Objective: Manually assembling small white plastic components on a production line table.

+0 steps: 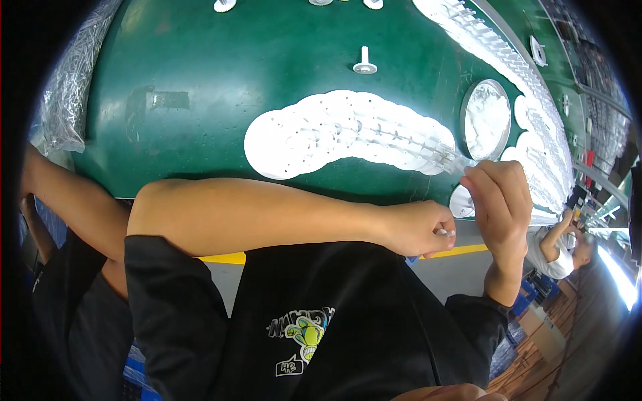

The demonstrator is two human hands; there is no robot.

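"Head view first: what has the left hand (424, 227) got?"

"Its fingers are curled into a loose fist, with small white pieces (444, 232) poking out at the finger side. How many sit inside, I can't tell."

"And the right hand (501, 200)?"

"Thumb and fingertips point down and are drawn close together at the right end of the row of white discs (348, 127). Something pale and see-through shows right by the tips; whether they pinch it, I can't tell."

"Where does that row run?"

"Across the near part of the green table (221, 60), each disc overlapping the next in a shallow arch, stems lying along it. The left forearm (267, 210) stretches below it, hand just left of the right one."

"What's next to the right hand?"

"A separate white disc (461, 202) by the table edge, partly hidden, and a round metal dish (507, 120) beyond, with white stuff in it. More white discs (535, 164) crowd along the right side."

"Farther off?"

"One stemmed disc (364, 65) stands alone beyond the row, stem up. At far left is a clear plastic bag (70, 87), with another person's arm (77, 200) below it. A co-worker in a white shirt (556, 248) is at the right."
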